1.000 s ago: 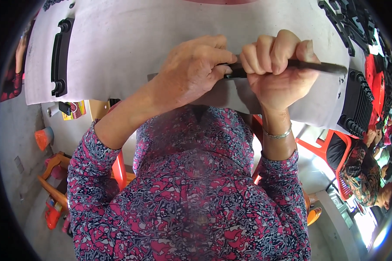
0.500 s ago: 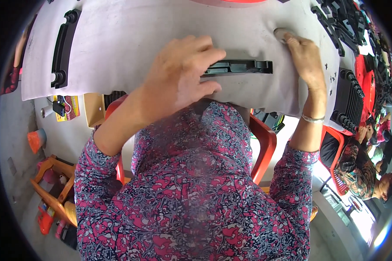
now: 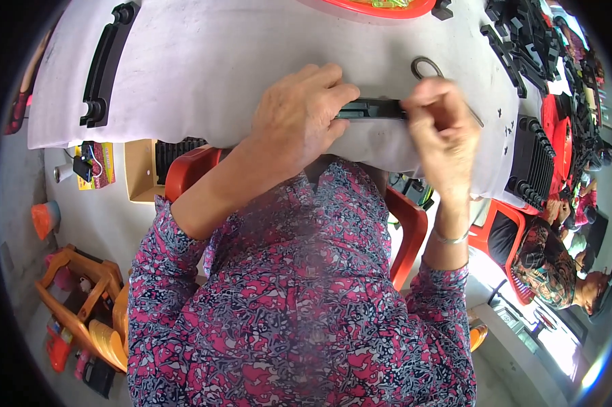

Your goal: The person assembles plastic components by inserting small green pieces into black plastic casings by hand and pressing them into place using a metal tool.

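Observation:
A long narrow black plastic part with a hollow, ribbed channel lies along the near table edge. My left hand grips its left end between thumb and fingers. Over the right end, my right hand is curled, thumb and fingertips pinched together against the part. Motion smears these fingers, and whatever is between them is hidden. Just beyond that hand, a dark metal tool with a ring-shaped end and a thin shaft rests on the cloth, partly covered by the hand.
A similar black part lies at the table's left. At the far edge stands a red basin with green-yellow pieces. Black parts pile up at far right, near tiny black pieces and a ribbed black stack. Another person sits at right.
My right hand has left the ring-ended tool on the table and come left and nearer, to the black part's right end. My left hand has shifted slightly right, its fingers closing on the part.

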{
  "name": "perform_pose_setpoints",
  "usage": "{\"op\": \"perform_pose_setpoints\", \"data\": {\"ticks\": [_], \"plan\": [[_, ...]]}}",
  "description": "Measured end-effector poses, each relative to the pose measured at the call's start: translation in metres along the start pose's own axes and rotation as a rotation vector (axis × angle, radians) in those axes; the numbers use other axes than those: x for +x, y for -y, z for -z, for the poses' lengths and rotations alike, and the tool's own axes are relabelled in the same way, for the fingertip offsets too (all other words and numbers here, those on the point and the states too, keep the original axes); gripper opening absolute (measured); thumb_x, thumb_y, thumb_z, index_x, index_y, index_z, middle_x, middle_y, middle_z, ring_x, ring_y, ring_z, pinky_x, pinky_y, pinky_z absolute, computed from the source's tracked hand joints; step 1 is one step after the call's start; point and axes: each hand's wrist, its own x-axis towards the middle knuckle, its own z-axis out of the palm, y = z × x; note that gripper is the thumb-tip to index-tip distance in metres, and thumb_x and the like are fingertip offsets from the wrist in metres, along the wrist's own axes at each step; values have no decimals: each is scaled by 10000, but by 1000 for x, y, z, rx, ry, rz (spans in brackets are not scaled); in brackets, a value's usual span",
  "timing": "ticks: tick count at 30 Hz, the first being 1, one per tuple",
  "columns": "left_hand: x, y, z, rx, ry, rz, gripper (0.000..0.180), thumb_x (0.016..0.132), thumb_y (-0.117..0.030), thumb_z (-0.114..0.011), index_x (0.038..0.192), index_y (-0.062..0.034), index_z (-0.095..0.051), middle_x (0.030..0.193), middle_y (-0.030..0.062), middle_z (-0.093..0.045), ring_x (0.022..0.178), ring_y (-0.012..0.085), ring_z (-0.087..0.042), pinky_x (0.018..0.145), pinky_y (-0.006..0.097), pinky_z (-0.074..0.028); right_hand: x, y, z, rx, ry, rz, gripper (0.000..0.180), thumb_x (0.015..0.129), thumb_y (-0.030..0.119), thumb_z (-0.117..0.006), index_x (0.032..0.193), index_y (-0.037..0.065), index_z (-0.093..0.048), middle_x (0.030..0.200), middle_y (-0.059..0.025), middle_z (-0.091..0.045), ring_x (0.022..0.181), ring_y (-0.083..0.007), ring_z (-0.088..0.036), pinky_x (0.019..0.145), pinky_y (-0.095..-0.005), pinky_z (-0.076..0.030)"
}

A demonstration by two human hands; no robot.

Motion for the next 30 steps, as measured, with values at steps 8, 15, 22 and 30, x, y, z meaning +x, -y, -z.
{"op": "perform_pose_setpoints", "data": {"ticks": [8, 15, 22, 30], "plan": [[1, 4, -4, 8, -1, 0, 338, 707, -82, -789, 1024, -53, -674, 888, 81, -552, 875, 283, -595, 732, 419, -499, -26, 7, -27, -187, 103, -185, 330, 782, -58, -620, 1081, 67, -557, 823, -38, -648, 570, -35, -497, 512, -232, -417], [3, 5, -4, 32, -24, -34, 258, 684, -46, -770, 931, -64, -695, 903, 60, -581, 885, 273, -615, 744, 412, -553, -24, 8, -29, 206, 80, -288, 469, 737, -115, -630, 1154, 49, -492, 1119, -77, -594, 659, -13, -476, 576, -182, -417], [2, 9, -4, 11, -7, -36, 356, 701, -85, -788, 1037, -50, -676, 903, 93, -560, 880, 303, -597, 739, 425, -500, -23, 10, -29, 187, 84, -261, 496, 729, -121, -631, 1170, 42, -472, 1108, -95, -600, 669, -24, -480, 591, -189, -432], [1, 9, -6, 17, -18, -39, 372, 696, -84, -793, 1049, -48, -680, 914, 95, -563, 894, 305, -602, 759, 423, -507, -22, 13, -28, 195, 79, -286, 519, 728, -118, -660, 1180, 43, -461, 1113, -104, -599, 688, -34, -504, 598, -201, -444]]}}
